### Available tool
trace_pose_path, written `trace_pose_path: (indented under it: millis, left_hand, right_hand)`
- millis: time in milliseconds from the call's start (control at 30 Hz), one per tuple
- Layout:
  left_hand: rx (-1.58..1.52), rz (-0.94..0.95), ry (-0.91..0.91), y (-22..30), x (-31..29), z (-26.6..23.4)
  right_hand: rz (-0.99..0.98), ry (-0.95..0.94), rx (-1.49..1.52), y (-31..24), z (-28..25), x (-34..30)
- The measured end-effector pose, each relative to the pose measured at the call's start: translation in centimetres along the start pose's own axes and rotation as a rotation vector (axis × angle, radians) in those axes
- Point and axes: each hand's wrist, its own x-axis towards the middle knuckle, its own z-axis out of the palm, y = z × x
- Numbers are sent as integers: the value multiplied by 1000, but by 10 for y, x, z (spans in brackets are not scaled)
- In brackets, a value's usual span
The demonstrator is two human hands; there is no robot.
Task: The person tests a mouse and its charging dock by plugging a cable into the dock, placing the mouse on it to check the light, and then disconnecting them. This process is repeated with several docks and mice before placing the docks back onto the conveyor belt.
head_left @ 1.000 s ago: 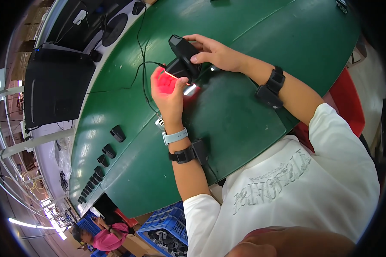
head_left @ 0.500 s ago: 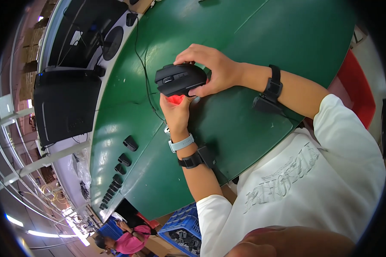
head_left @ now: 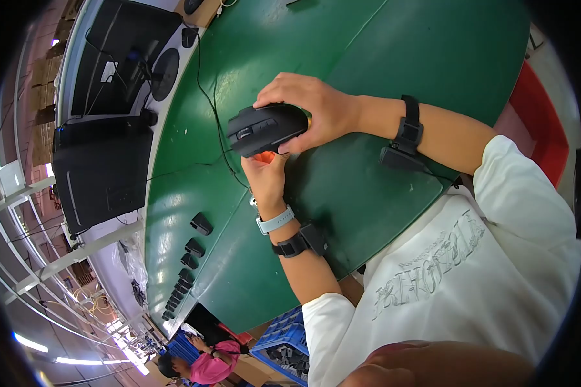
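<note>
Over the green table [head_left: 400,58], I hold a black computer mouse [head_left: 274,124] with its scroll wheel and buttons facing up. My right hand [head_left: 323,106] grips it from the right, fingers along the far side and thumb on the near side. My left hand [head_left: 265,177] closes on its near edge from below, and part of those fingers is hidden under the mouse. An orange-red glow shows between the left fingers and the mouse, and a small yellow glow shows at its right end. Both forearms carry black strapped devices; a pale watch is on the left wrist.
Several small black pieces [head_left: 201,223] stand in a row along the table's left side. A thin black cable [head_left: 214,106] runs near the mouse. Monitors [head_left: 103,174] stand beyond on the left. A blue crate [head_left: 284,335] and a person in pink [head_left: 213,367] are at the bottom.
The mouse has tilted and shifted slightly down and left, with both hands still on it. Its glow has gone from red towards orange, and yellow now shows at the right end.
</note>
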Motion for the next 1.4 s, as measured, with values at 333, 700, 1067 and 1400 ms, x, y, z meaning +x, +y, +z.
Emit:
trace_pose_path:
  millis: [333,700,1067,1400]
  left_hand:
    - [-265,156,443,-3,6,-10]
    - [203,353,397,-10,4,-8]
    - [295,367,301,-11,5,-5]
    - [330,441,295,-15,10,0]
  right_hand:
    - [118,-644,159,2,-5,-3]
    - [264,-129,7,-2,4,0]
    - [180,-159,-166,6,7,-2]
    - [183,-159,-180,13,9,-4]
